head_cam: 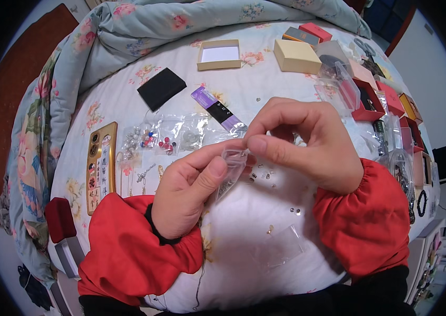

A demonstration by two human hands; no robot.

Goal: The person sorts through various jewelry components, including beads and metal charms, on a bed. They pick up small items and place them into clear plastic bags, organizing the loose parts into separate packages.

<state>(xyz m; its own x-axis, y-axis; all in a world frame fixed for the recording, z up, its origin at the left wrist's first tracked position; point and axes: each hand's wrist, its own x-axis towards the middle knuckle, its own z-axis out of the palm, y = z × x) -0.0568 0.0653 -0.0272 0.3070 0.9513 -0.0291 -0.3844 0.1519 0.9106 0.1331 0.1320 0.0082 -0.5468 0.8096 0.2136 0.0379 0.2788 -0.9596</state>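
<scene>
My left hand (191,185) pinches a small clear zip bag (230,175) between thumb and fingers; small pieces lie in its lower part. At the bag's opening is my right hand (302,142), its thumb and forefinger pressed together; whether they grip the bag's rim or a tiny piece cannot be told. Small metal pieces (267,176) lie on the floral bed sheet below my right hand. Nearer to me are a gold-coloured piece (270,229) and a flat clear bag (286,247). Beyond my left hand lie clear bags of beads (166,145).
A gold phone (102,166) and a dark red box (61,219) lie at left. Farther back are a black pouch (162,89), a purple packet (218,108) and an open cream box (219,55). Jewellery boxes (367,100) and plastic cases crowd the right side. Fine chains (144,175) lie near my left sleeve.
</scene>
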